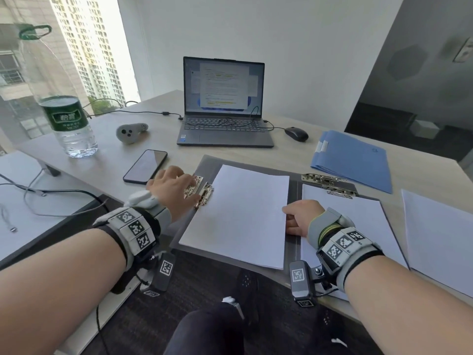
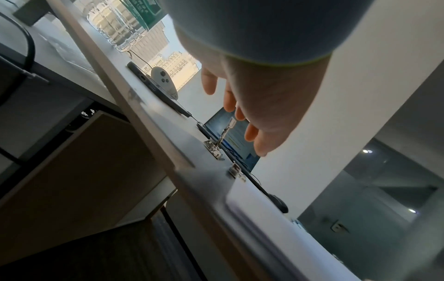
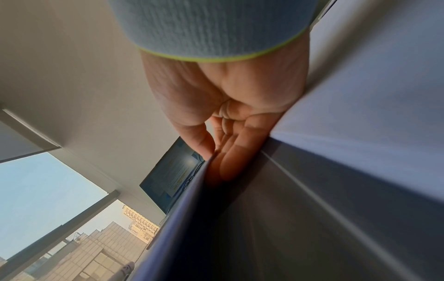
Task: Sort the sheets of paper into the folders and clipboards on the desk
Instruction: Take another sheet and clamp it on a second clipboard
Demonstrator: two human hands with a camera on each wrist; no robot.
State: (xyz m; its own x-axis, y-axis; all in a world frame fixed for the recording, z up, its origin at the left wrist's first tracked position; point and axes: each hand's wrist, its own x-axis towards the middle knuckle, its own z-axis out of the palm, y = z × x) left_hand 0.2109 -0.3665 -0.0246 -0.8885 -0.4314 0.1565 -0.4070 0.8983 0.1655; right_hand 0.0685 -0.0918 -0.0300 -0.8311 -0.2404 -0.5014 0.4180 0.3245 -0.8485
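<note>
Both forearms reach in from the near edge of the desk [image 1: 163, 106]. Nearest, the right hand [image 1: 302, 217] rests curled at the right edge of a white sheet of paper [image 1: 243, 213]; the right wrist view shows its thumb on top and its fingers [image 3: 240, 152] underneath, pinching that edge and lifting it slightly. Farther out, the left hand [image 1: 174, 188] has its fingers spread and loosely bent over the gold metal clip [image 1: 202, 192] at the sheet's left edge. The left wrist view shows the clip's lever [image 2: 227, 127] standing up just below the fingertips [image 2: 250, 133]; whether they touch it cannot be told.

Between the two hands, the sheet lies on the left half of an open grey folder [image 1: 207, 160], its long axis running from the near edge toward the laptop [image 1: 225, 103], tilted a little to the right. Beyond the right knuckles, a clipboard [image 1: 358, 190] carries another sheet under its silver clamp [image 1: 330, 184]. Further right lie a blue folder [image 1: 355, 160] and loose white sheets [image 1: 440, 239]. Only the head view shows these.
</note>
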